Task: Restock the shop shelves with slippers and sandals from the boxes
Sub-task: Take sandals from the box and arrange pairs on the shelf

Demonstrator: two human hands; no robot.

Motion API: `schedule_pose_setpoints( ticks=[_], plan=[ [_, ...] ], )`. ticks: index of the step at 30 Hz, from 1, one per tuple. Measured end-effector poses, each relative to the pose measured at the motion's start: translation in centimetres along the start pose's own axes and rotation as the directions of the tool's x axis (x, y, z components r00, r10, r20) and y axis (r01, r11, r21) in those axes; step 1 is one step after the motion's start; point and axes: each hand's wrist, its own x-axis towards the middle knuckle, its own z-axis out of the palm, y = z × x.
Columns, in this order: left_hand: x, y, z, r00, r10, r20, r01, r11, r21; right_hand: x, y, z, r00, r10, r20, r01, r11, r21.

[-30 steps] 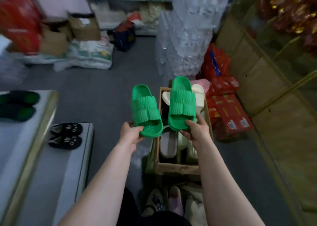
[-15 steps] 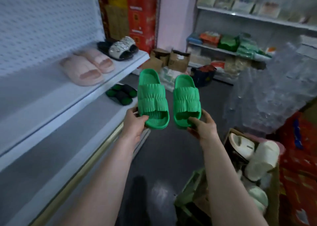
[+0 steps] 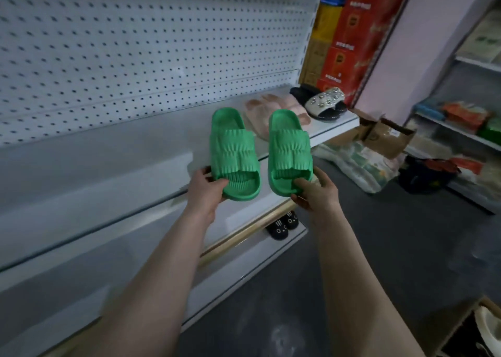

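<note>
My left hand (image 3: 207, 191) grips the heel end of one green ribbed slipper (image 3: 233, 150). My right hand (image 3: 315, 194) grips the heel end of the second green slipper (image 3: 290, 150). Both slippers are held side by side, toes pointing away, in the air over the front of the white upper shelf (image 3: 108, 167). Further along that shelf lie a pink pair (image 3: 261, 110) and a black pair with a studded white strap (image 3: 324, 103). A cardboard box (image 3: 471, 327) with pale slippers shows at the bottom right corner.
A perforated white back panel (image 3: 135, 45) rises behind the shelf. A black pair with cat faces (image 3: 283, 224) sits on a lower shelf. Red and yellow cartons (image 3: 347, 37) stand past the shelf end. Bags and brown boxes (image 3: 379, 140) lie on the grey floor.
My view has swung left from the box on the floor to the shelving. Both hands have carried the green slippers up and over the upper shelf's front.
</note>
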Motion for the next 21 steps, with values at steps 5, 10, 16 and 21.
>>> schedule_pose_setpoints(
  ticks=[5,10,16,21],
  plan=[
    [2.2,1.1,-2.1,0.992,0.011,-0.124,-0.013,1.0,-0.021,3.4,-0.1,4.1,0.993,0.025,0.115,-0.019,0.998,-0.054],
    [4.2,1.7,-3.1,0.972,0.001,-0.234,-0.001,1.0,-0.001,7.2,-0.8,7.4,0.981,0.05,0.187,-0.035,0.996,-0.079],
    [6.7,2.4,-3.1,0.939,0.026,-0.342,0.023,0.99,0.138,11.1,-1.5,11.1,0.961,0.059,0.271,-0.004,0.979,-0.202],
    [7.6,2.9,-2.7,0.913,0.111,-0.393,0.077,0.898,0.433,14.5,-1.2,13.4,0.949,0.068,0.308,0.032,0.951,-0.308]
  ],
)
